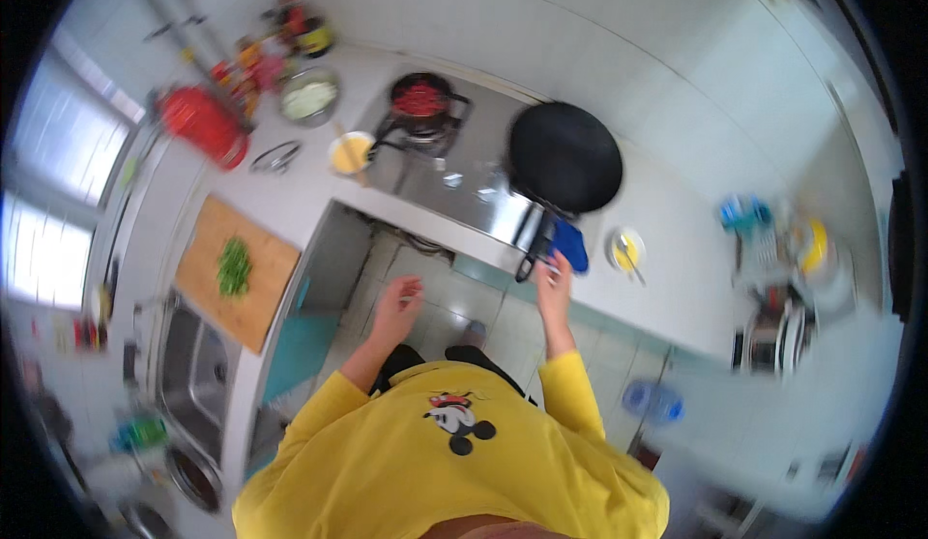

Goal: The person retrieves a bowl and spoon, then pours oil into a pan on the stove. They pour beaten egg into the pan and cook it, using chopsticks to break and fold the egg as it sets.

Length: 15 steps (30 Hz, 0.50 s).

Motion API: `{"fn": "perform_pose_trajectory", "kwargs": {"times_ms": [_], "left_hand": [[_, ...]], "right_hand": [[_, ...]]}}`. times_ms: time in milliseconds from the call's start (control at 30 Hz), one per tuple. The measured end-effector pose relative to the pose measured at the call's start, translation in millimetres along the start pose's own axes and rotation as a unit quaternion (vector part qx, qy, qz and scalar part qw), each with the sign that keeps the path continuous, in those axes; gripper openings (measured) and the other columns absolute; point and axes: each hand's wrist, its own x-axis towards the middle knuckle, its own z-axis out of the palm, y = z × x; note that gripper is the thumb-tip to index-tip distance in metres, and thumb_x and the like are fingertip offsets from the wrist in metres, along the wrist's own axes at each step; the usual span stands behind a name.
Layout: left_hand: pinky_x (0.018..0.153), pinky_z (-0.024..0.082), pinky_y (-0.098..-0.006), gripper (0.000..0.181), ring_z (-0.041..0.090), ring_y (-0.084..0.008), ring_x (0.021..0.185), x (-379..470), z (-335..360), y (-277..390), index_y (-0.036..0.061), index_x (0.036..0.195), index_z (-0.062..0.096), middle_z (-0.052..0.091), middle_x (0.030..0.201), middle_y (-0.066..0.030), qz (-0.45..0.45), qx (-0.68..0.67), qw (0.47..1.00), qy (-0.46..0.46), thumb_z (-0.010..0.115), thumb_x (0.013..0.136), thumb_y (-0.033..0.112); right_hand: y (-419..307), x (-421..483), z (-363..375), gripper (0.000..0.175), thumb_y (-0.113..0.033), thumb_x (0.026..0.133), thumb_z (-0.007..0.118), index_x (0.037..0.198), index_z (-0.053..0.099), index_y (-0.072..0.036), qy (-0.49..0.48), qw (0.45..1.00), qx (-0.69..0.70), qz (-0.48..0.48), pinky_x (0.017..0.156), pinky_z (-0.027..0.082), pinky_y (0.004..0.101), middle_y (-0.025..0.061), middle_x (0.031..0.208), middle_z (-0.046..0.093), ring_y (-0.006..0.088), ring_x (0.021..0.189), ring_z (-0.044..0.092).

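Observation:
My left hand [399, 305] hangs in the air before the counter, fingers loosely bent and holding nothing. At the counter's front edge, my right hand [553, 285] is beside the end of the wok's black handle [534, 252] and the lower edge of a blue cloth [570, 247]. Blur hides whether its fingers grip either one. The black wok [565, 156] sits at the right side of the steel cooktop [482, 122]. On the left burner stands a small dark pot [423, 120] with red pieces inside.
A white bowl of yellow liquid [351, 153] has chopsticks across it. Right of the wok is a small bowl [625, 249] with a spoon. Chopped greens [234, 267] lie on a wooden cutting board [250, 321] beside the sink [192, 372]. A glass lid [276, 158] rests near the back-left.

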Motion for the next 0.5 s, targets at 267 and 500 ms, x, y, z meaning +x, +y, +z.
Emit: {"fn": "perform_pose_trajectory", "kwargs": {"times_ms": [267,500], "left_hand": [[0.072,0.048,-0.0234,0.021,0.055,-0.0066,0.078,-3.5,18.7,21.0,0.0071,0.113,0.068,0.059,0.091,0.0023,0.003,-0.070,0.992,0.106,0.063,0.094,-0.001],[0.075,0.048,-0.0241,0.037,0.056,-0.0094,0.095,49.6,-75.1,11.4,0.0100,0.124,0.066,0.059,0.112,-0.0002,0.075,0.029,0.962,0.261,0.060,0.091,-0.006]], "right_hand": [[4.3,20.9,-111.5,0.021,-0.009,0.092,0.073,0.080,0.056,-0.005,0.050,0.989,-0.111,-0.083,0.077,0.053,0.0299,0.0117,0.118,0.060,0.0218,0.104,0.059],[-59.7,26.8,-91.7,0.022,-0.006,0.093,0.068,0.078,0.053,-0.005,0.119,0.978,-0.094,-0.142,0.071,0.045,0.0258,0.0076,0.117,0.059,0.0161,0.094,0.055]]}}
